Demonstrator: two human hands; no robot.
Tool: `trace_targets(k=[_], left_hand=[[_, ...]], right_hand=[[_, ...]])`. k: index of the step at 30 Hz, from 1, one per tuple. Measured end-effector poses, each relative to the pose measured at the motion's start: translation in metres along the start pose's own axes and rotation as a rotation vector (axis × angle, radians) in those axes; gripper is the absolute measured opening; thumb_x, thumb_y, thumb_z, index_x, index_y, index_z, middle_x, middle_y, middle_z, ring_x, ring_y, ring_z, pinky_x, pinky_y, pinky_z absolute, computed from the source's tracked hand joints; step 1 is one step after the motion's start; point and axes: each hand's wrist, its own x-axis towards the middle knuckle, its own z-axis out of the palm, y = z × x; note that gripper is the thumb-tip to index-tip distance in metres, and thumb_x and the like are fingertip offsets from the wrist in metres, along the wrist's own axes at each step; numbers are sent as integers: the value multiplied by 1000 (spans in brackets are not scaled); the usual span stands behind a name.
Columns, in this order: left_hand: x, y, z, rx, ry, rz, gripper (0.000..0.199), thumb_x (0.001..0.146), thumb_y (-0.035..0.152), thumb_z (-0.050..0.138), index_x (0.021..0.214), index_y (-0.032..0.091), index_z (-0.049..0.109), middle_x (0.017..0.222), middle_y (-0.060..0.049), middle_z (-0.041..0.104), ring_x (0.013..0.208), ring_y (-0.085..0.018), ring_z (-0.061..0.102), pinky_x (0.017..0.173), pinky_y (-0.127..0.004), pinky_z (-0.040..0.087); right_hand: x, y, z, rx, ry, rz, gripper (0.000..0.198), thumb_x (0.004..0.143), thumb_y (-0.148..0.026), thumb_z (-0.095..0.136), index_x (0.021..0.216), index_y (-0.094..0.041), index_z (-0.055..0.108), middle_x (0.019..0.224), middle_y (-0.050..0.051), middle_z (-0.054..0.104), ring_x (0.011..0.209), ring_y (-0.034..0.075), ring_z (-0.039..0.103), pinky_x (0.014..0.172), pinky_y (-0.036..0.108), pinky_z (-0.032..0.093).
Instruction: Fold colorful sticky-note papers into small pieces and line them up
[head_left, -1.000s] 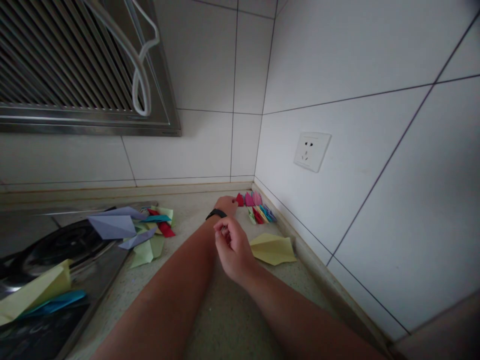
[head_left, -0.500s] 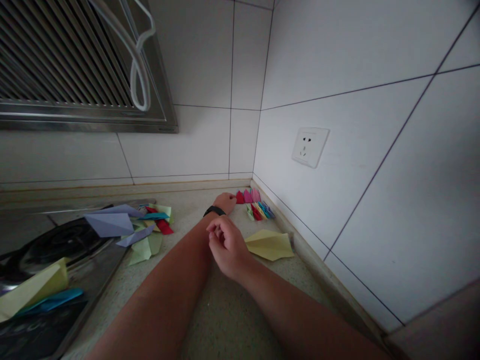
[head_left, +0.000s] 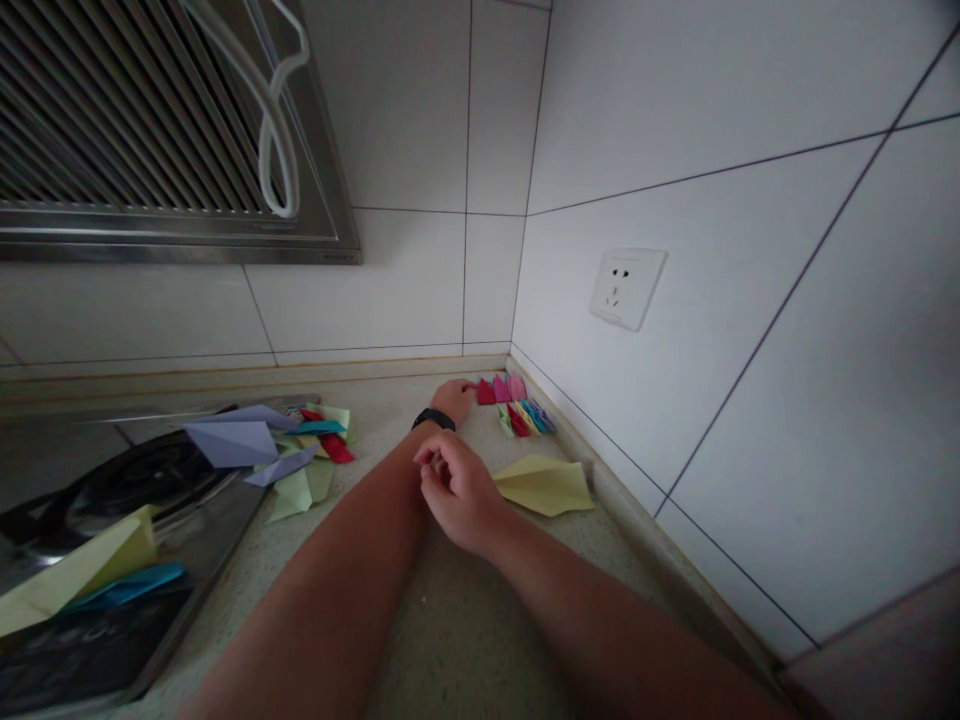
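Observation:
My left hand (head_left: 453, 400), with a dark band on its wrist, reaches to the far corner of the counter. Its closed fingertips are at the left edge of a small red folded paper (head_left: 486, 392). A magenta folded paper (head_left: 501, 388) and a pink one (head_left: 517, 386) stand beside it in a row. Just in front lies a row of small folded papers (head_left: 526, 418) in several colours. Loosely curled, my right hand (head_left: 456, 485) rests over my left forearm with nothing visible in it. To its right lies a yellow paper plane (head_left: 547, 485).
Purple paper planes (head_left: 231, 442) and other coloured folded papers lie over the gas stove (head_left: 154, 470) on the left. A yellow folded paper (head_left: 90, 575) and a blue one (head_left: 124, 587) are nearer. A range hood (head_left: 180, 240) hangs above. The right wall carries a socket (head_left: 628, 290).
The view has shifted slightly, so the scene sits a little farther right. Both hands keep nearly the same place and shape, and the papers appear unmoved.

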Motion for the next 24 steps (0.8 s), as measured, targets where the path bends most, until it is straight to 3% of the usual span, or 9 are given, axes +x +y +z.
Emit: trace_targets(k=[9,14,17,24], left_hand=[[-29,13,-34,-39,165,-32,31,86,15,41,104,15,67,97,-7,69,86,-16,61,78,-24,45],[-79,26,-61,-78,54,63,27,85,17,45,94,15,70,80,-4,69,70,-14,61,66,-22,45],[-122,35,-92,-74,-21,180,25,84,17,46,89,15,70,83,-4,69,77,-15,61,69,-23,45],[-213,33,-202,239,15,117,24,86,22,46,94,22,69,93,-3,68,85,-17,61,76,-26,46]], right_hand=[[6,16,-8,15,117,21,17,79,-10,45,89,-20,54,78,0,54,64,12,46,61,25,39],[8,13,-10,14,92,-25,15,80,-11,45,88,-19,54,82,2,56,67,13,49,63,26,39],[7,11,-9,26,83,-42,16,80,-11,45,90,-19,54,84,3,57,66,13,49,62,26,39],[7,10,-13,0,64,-111,18,76,-7,46,86,-20,54,79,1,55,65,13,48,61,27,37]])
